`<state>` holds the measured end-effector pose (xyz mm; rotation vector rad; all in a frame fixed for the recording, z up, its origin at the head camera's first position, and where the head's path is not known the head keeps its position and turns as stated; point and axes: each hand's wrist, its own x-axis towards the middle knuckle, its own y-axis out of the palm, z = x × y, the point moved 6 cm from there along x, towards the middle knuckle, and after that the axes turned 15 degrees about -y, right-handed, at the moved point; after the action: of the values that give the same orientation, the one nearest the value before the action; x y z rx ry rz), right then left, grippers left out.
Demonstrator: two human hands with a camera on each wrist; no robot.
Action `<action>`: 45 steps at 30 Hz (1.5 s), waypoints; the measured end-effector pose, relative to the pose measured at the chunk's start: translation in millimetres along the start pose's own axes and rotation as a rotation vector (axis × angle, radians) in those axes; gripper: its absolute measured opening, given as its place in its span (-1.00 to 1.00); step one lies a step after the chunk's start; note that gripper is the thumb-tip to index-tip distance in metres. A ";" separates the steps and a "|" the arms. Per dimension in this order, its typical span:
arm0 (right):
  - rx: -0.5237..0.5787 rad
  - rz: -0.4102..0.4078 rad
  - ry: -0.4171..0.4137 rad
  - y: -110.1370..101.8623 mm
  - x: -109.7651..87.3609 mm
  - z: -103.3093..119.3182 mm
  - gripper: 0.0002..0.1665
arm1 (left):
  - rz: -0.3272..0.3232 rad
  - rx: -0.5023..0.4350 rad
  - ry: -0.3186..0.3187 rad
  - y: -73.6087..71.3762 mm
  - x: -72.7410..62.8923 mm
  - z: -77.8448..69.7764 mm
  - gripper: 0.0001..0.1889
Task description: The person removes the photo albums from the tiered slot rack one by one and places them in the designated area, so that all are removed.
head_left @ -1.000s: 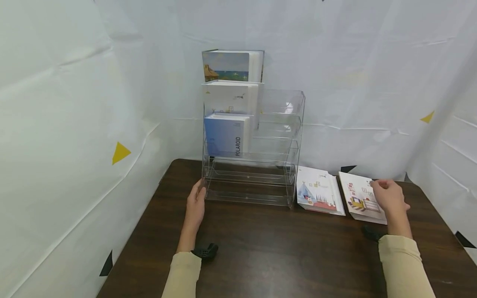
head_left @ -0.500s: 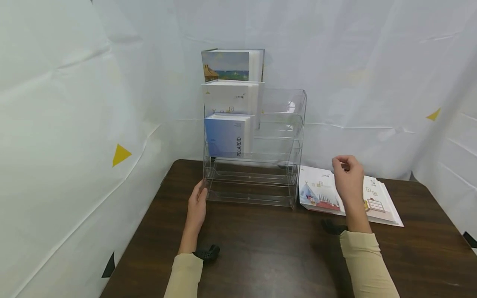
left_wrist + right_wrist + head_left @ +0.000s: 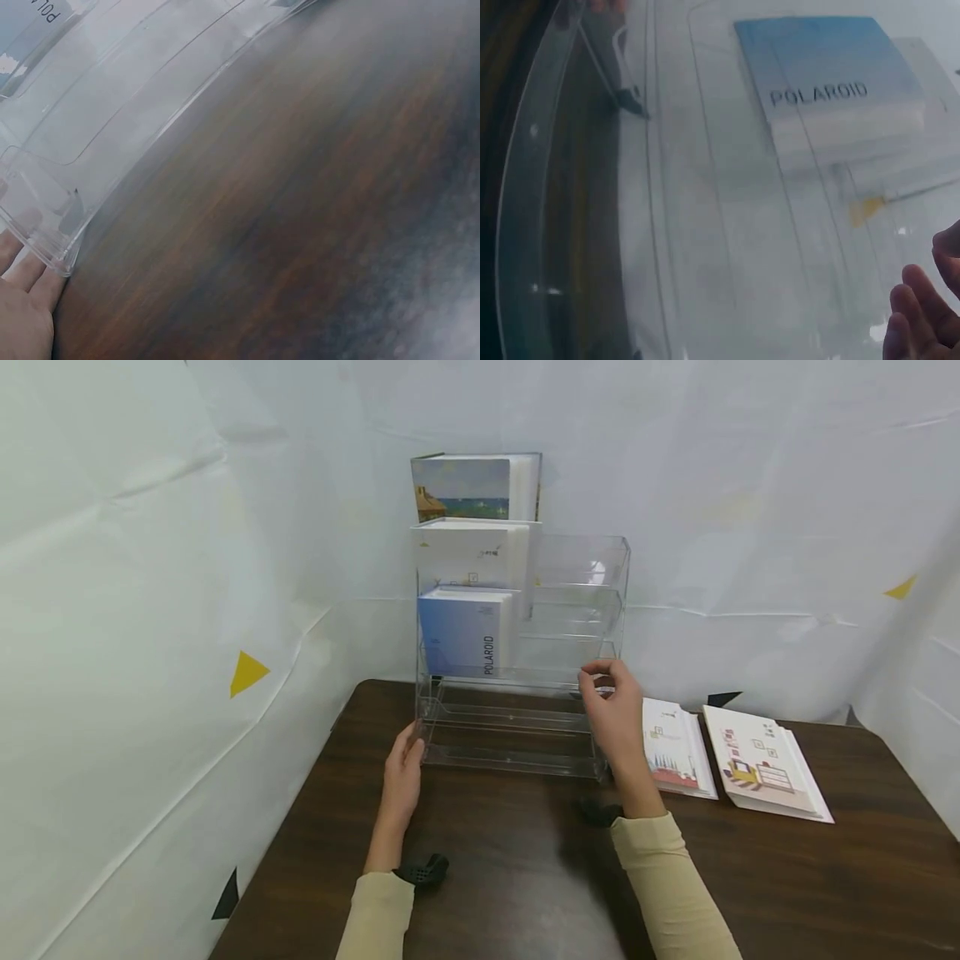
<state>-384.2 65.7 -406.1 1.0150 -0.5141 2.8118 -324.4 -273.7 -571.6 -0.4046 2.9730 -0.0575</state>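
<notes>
Upright on dark wooden table [image 3: 510,860]: see-through rack [image 3: 510,760], tiers stepping up toward the rear, long axis of each tier running left to right between the hands. At its lower left corner: left hand [image 3: 402,781], in contact, fingers nearly straight along the side. In front of its right end: right hand [image 3: 615,718], thumb and index finger curved into a narrow ring, nothing visible between. Bulk of rack thus leftward of these right fingertips. Contact there: cannot tell. Nearer of the two: left.

Standing in left part of rack, front to back: blue book [image 3: 456,635], white book [image 3: 456,553], seaside book [image 3: 468,481]. Flat on table, right of rack: inner white book [image 3: 670,743], partly behind right arm; outer white book [image 3: 757,764] just beside it.

Legible: "POLAROID" on blue book, set sideways in head view. Remaining small print: too fine to read.
</notes>
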 end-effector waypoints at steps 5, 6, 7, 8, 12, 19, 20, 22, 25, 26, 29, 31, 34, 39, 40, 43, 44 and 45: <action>0.066 0.035 -0.034 23.7 16.3 17.7 -0.67 | 0.031 -0.005 0.000 3.6 -1.5 -2.4 -0.49; 0.072 0.043 -0.035 28.9 20.4 20.0 -0.64 | 0.037 -0.009 -0.001 4.6 -1.6 -3.0 -0.49; 0.072 0.053 -0.033 34.4 24.4 21.6 -0.62 | 0.041 -0.012 -0.002 5.6 -1.7 -3.6 -0.49; 0.075 0.065 -0.035 40.1 28.3 22.9 -0.57 | 0.037 -0.016 -0.004 6.2 -1.3 -3.6 -0.50; 0.049 0.122 -0.021 62.5 39.4 22.0 -0.40 | 0.032 -0.039 -0.015 9.5 -2.3 -4.9 -0.50; 0.083 0.196 0.002 86.8 47.1 16.7 -0.21 | 0.039 -0.019 -0.056 13.5 -4.9 -3.3 -0.48; 0.092 0.199 0.005 88.4 48.4 16.5 -0.21 | 0.039 -0.018 -0.055 13.6 -4.5 -3.3 -0.48; 0.101 0.206 0.007 90.3 50.8 16.2 -0.21 | 0.038 -0.017 -0.054 13.5 -3.6 -3.4 -0.48; 0.099 0.223 0.006 91.7 54.5 16.0 -0.26 | 0.039 -0.022 -0.051 12.9 -2.5 -4.1 -0.48; 0.092 0.236 0.004 92.2 55.9 16.3 -0.29 | 0.037 -0.023 -0.050 12.8 -2.4 -4.6 -0.48; 0.085 0.276 -0.006 94.4 59.2 16.9 -0.39 | 0.029 -0.026 -0.049 11.7 -2.7 -5.0 -0.48; 0.092 0.296 -0.005 96.0 60.8 16.4 -0.45 | 0.024 -0.029 -0.050 10.8 -2.4 -4.4 -0.48; 0.131 0.310 0.008 98.9 61.6 13.7 -0.46 | 0.018 -0.030 -0.054 9.1 -1.8 -3.5 -0.48; 0.230 0.322 0.039 104.8 62.6 7.6 -0.43 | 0.005 -0.021 -0.052 5.9 -2.1 -3.4 -0.49; 0.242 0.325 0.046 105.8 62.9 6.7 -0.43 | 0.003 -0.020 -0.051 5.2 -2.3 -3.5 -0.49; 0.270 0.342 0.067 108.1 64.1 5.2 -0.45 | -0.003 -0.016 -0.052 2.8 -3.0 -3.0 -0.49; 0.277 0.351 0.073 108.9 64.3 5.2 -0.46 | -0.005 -0.015 -0.054 2.1 -3.3 -2.6 -0.49; 0.281 0.359 0.081 109.6 64.4 5.1 -0.47 | -0.006 -0.012 -0.056 1.1 -3.5 -1.8 -0.49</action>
<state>-454.2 -39.6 -391.7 0.9253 -0.3249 3.3041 -321.7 -271.6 -569.4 -0.4102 2.9185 -0.0293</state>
